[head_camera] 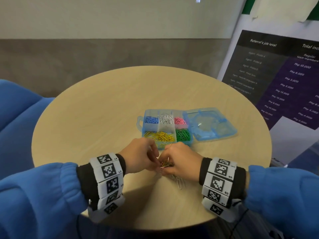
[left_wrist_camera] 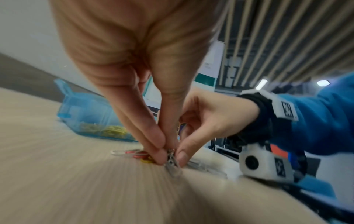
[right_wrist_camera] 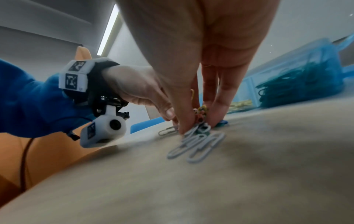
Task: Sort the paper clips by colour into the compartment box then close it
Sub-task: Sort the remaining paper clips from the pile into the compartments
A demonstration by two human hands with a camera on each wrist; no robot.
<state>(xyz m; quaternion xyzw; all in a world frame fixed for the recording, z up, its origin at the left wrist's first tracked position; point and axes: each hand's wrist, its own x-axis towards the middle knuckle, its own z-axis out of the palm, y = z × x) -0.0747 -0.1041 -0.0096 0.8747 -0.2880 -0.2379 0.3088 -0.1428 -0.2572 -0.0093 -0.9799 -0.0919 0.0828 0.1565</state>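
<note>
- Compartment box (head_camera: pixel 164 128): translucent blue plastic, just past table centre, open. Lid (head_camera: pixel 209 124) folded flat to 3 o'clock of the tray; the opened box's long axis runs 9–3. Carry handle (head_camera: pixel 139 120) on the 9 o'clock end.
- Far row of the tray, 9 to 3 o'clock: blue clips (head_camera: pixel 151 120), white clips (head_camera: pixel 165 118), pink clips (head_camera: pixel 179 120). Near row: yellow clips (head_camera: pixel 159 136) in the wide cell, green clips (head_camera: pixel 183 134) at its 3 o'clock side.
- Unsorted clip pile (head_camera: pixel 166 164): on the round wooden table (head_camera: pixel 103 109) at 6 o'clock of the box, between the two hands. Yellow and pink clips visible in it. Several white clips (right_wrist_camera: pixel 195 145) lie flat on the near side, long axes roughly 12–6 in the head view.
- Left hand (head_camera: pixel 139 155): fingers curled down, thumb and forefinger tips (left_wrist_camera: pixel 160 140) pressed together on the pile, pinching a clip; its colour is too blurred to tell.
- Right hand (head_camera: pixel 181 160): fingertips (right_wrist_camera: pixel 215 119) down on the pile, thumb closed toward the fingers around clips at the table surface. A ring shows on one finger.
- Both wrists carry white bands with black square marker codes; blue sleeves.
- Poster (head_camera: pixel 276 80) at 2 o'clock, dark panel: legible "Referral's job level", "Regular team members", and amounts such as "Php 10,000". Smaller rows unreadable.
</note>
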